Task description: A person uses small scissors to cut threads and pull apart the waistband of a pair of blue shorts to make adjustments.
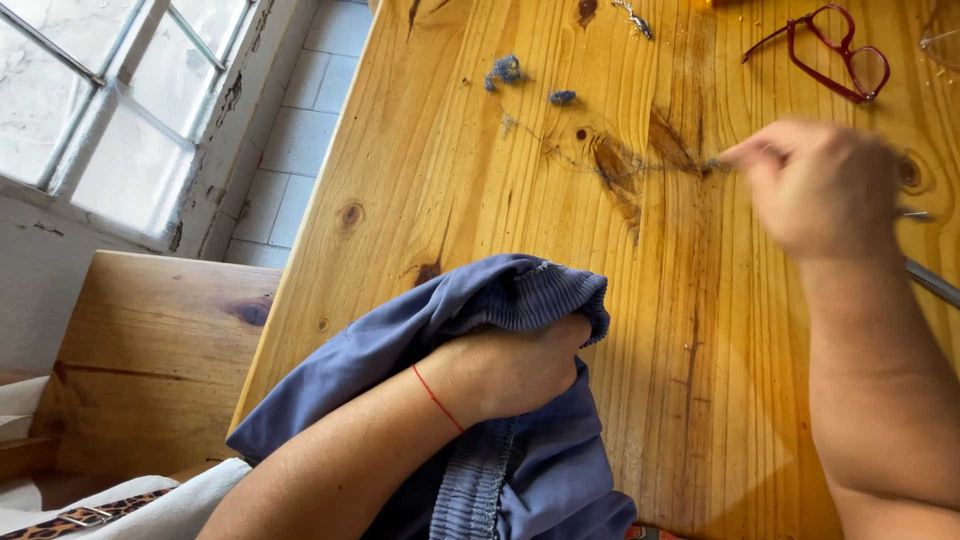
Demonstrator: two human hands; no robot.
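Observation:
My left hand grips a bunched blue-grey garment with a ribbed elastic band, at the near edge of the wooden table. A thin red string circles that wrist. My right hand is blurred, raised over the table's right side, with fingers pinched on a fine thread that trails left across the wood. A grey metal tool shows just behind that forearm; I cannot tell whether the hand holds it.
Two small blue fluff tufts lie at the far middle of the table. Red-framed glasses rest at the far right. A wooden bench and a window are to the left.

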